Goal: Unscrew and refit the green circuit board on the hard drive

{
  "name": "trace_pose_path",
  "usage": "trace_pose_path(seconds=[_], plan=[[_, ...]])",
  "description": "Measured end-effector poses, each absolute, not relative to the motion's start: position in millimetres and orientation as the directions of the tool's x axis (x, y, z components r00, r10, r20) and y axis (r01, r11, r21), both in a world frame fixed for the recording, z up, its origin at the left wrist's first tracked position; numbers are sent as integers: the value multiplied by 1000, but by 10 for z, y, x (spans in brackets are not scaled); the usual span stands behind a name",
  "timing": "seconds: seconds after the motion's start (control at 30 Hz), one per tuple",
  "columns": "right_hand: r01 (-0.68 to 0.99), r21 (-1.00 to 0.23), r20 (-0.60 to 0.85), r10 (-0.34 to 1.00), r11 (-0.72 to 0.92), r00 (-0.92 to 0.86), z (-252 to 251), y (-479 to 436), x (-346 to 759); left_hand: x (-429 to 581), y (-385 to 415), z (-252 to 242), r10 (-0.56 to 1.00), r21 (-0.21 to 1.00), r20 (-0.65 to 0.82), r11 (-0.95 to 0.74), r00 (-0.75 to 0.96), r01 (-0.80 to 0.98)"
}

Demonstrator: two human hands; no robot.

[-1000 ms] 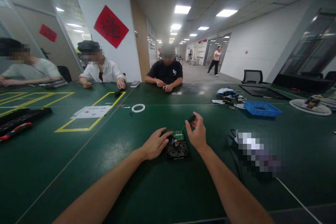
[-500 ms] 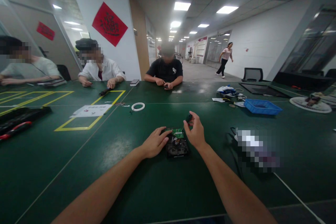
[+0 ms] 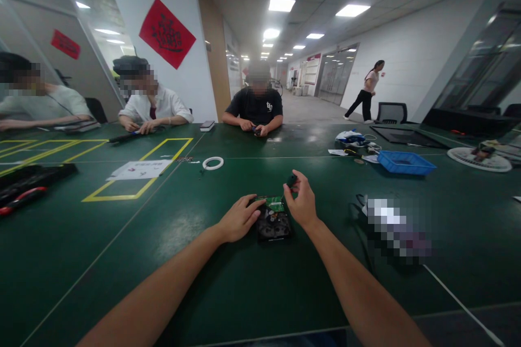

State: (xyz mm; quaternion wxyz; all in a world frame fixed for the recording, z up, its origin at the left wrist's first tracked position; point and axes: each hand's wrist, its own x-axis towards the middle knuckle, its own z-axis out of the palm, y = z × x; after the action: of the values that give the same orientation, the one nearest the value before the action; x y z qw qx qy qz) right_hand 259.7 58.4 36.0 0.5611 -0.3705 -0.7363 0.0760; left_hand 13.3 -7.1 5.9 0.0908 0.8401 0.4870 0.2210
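A hard disk drive [image 3: 273, 226] lies flat on the green table in front of me, its green circuit board [image 3: 276, 204] at the far end. My left hand [image 3: 239, 219] rests against the drive's left side with fingers stretched out, the index fingertip touching the board's edge. In my right hand [image 3: 302, 201] is a screwdriver [image 3: 291, 180], its dark handle pinched upright between thumb and fingers. The thin shaft points down at the board's right edge; its tip is too small to make out.
A blurred-out object [image 3: 394, 227] with a dark cable lies to my right. Behind it stands a blue tray [image 3: 406, 164]. A white ring [image 3: 213, 163] and a paper sheet [image 3: 140, 169] lie ahead to the left. Several people sit across the table; another person [image 3: 368, 89] walks behind.
My hands, the screwdriver and the drive hold nearly the same pose. Across the table, the person in white has moved a dark tool leftward. The walking person has gone further right.
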Motion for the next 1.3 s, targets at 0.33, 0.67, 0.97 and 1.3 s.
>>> trace_pose_path(seconds=[0.33, 0.67, 0.97, 1.3], plan=[[478, -533, 767, 637, 699, -77, 359, 610, 2608, 126, -69, 54, 856, 365, 284, -514, 433, 776], [477, -509, 785, 614, 716, -84, 371, 574, 2585, 115, -53, 29, 852, 354, 283, -519, 441, 778], [492, -509, 768, 631, 706, -111, 357, 591, 2595, 128, -63, 55, 853, 363, 284, -518, 438, 774], [483, -530, 763, 640, 697, -88, 330, 614, 2609, 139, -75, 85, 857, 374, 276, -512, 434, 774]])
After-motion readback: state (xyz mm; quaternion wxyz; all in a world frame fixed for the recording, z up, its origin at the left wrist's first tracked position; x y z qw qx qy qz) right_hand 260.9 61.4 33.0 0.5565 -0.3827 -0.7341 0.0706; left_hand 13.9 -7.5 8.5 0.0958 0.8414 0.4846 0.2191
